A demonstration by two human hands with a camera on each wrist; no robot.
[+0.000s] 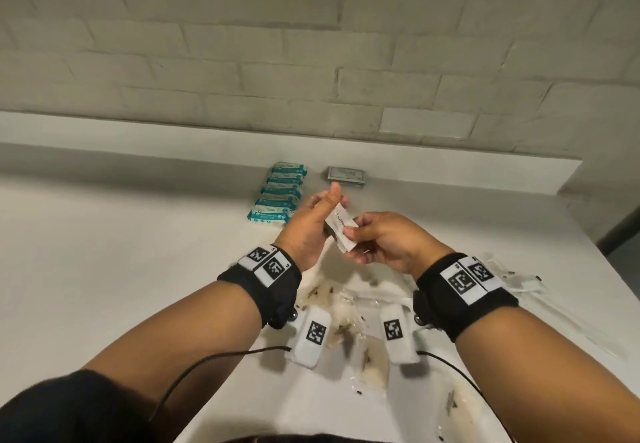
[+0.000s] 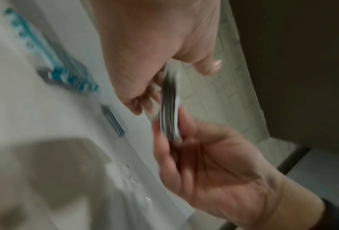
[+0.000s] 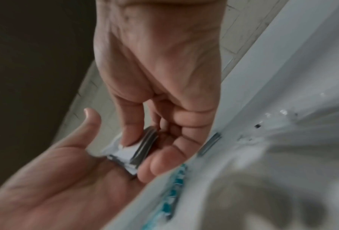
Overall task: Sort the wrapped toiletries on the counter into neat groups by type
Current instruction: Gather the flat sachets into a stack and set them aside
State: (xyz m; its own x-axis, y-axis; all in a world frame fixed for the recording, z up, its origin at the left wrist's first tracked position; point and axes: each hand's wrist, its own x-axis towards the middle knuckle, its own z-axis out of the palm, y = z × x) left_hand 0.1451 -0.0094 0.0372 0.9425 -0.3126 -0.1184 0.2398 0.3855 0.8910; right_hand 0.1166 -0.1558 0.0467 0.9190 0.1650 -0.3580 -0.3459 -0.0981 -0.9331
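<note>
Both hands hold a small stack of white and grey sachets (image 1: 341, 231) above the counter. My left hand (image 1: 327, 210) supports it from the left with fingers curled behind and the thumb raised. My right hand (image 1: 351, 236) pinches its lower right end between thumb and fingers. The blurred left wrist view shows the sachet stack (image 2: 170, 109) edge-on between the two hands. In the right wrist view the sachet stack (image 3: 137, 152) lies against my left palm under the right fingers. A row of teal soap packs (image 1: 277, 196) and a flat pile of grey sachets (image 1: 346, 176) lie by the back ledge.
A white sink basin (image 1: 311, 408) lies below my wrists with several clear wrapped items (image 1: 346, 318) in and around it. More clear wrappers (image 1: 512, 278) lie on the counter (image 1: 121, 252) at the right. A tiled wall (image 1: 311, 44) and raised ledge close the back.
</note>
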